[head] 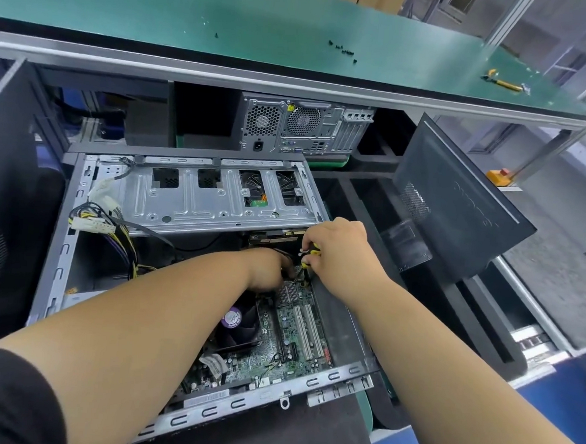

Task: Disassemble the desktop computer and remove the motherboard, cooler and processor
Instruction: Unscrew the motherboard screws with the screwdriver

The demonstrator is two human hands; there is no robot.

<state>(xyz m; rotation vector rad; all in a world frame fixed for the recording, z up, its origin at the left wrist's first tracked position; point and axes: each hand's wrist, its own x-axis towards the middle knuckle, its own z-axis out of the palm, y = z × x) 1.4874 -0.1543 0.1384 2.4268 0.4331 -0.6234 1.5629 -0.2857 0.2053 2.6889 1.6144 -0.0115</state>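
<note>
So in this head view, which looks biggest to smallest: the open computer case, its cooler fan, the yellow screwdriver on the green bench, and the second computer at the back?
1. Open computer case
2. Second computer
3. Cooler fan
4. Yellow screwdriver

The bench items sit farther away, so they look smaller.

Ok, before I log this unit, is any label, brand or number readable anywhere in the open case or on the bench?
None can be read.
Purple sticker on the cooler fan: print blurred.
White label strip on the case edge: too small.
Markings on the motherboard: too small.
Faint scrawl on the removed side panel: illegible.
</note>
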